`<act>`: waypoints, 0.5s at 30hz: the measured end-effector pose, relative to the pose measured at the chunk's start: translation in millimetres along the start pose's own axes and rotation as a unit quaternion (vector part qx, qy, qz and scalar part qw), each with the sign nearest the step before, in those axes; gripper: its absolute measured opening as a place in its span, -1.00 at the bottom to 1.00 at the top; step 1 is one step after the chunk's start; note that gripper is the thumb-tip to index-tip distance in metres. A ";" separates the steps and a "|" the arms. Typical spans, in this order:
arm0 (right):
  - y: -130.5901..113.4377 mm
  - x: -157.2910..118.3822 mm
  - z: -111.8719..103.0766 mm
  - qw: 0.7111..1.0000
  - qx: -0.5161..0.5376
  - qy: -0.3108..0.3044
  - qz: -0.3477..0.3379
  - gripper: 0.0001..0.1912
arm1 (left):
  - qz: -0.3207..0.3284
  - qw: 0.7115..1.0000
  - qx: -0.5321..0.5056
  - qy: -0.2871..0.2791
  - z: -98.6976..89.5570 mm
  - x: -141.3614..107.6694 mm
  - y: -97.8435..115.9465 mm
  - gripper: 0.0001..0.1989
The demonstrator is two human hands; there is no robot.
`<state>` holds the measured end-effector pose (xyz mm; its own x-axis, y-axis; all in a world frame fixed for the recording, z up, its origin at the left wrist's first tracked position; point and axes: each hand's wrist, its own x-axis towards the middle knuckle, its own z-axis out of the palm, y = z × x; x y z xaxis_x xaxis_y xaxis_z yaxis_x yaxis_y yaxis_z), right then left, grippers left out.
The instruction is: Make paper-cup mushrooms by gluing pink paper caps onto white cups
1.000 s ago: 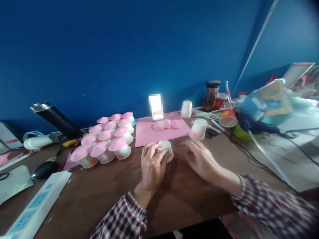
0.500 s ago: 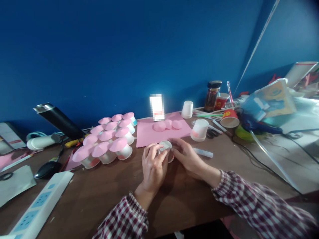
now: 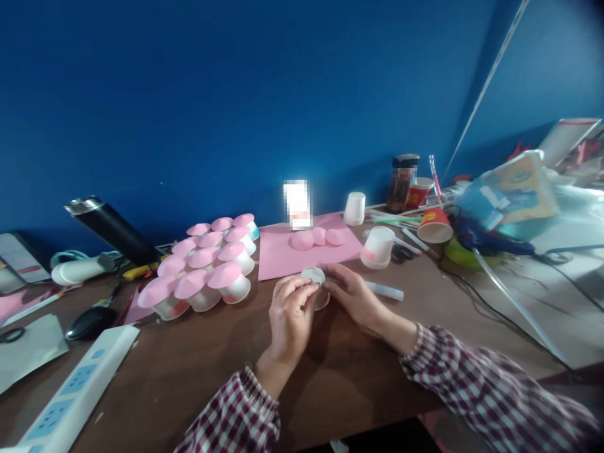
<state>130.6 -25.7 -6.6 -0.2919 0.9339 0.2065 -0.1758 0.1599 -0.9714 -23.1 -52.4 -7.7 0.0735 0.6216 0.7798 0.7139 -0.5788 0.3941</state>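
Between my two hands an upside-down white paper cup [image 3: 313,275] stands on the brown table, its base facing up. My left hand [image 3: 291,311] grips its left side with bent fingers. Around its right side curl the fingers of my right hand [image 3: 353,296]. Part of the cup's wall is hidden by my fingers. Behind it lies a pink sheet [image 3: 278,251] with several pink paper pieces [image 3: 302,240] on it. To the left stand several upturned cups topped with pink cones [image 3: 224,274].
Two upturned white cups [image 3: 377,246] stand behind my right hand, near a glue stick [image 3: 387,290]. A glue gun [image 3: 491,238], jar [image 3: 402,182] and red cup [image 3: 435,225] are right. Left are a power strip [image 3: 78,384] and black bottle [image 3: 113,229].
The fingers of my left hand have drawn back a little from the cup's base, so more of the base shows. Both hands otherwise stay around the cup.
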 end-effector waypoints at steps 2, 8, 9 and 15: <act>1.1 0.7 -0.9 1.000 0.000 -0.003 -0.006 -0.65 | 0.010 1.000 0.013 -0.001 -0.6 -0.2 -0.4 -0.89; 1.7 2.0 -2.0 1.000 -0.011 0.011 -0.003 -0.61 | 0.048 0.998 0.040 0.010 -1.6 -1.5 -2.1 -0.86; 1.7 2.2 -2.1 1.000 -0.015 0.013 -0.004 -0.60 | 0.051 0.998 0.043 0.010 -1.9 -1.5 -2.3 -0.86; 1.0 2.1 -2.5 0.999 -0.031 0.008 -0.010 -0.59 | 0.074 0.993 0.095 -0.016 -7.6 2.0 1.5 -0.87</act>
<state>132.1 -22.8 -7.5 -0.2729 0.9356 0.2241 -0.1221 0.1973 -0.9727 -27.2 -56.1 -1.8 0.2082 0.5551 0.8053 0.8118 -0.5573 0.1743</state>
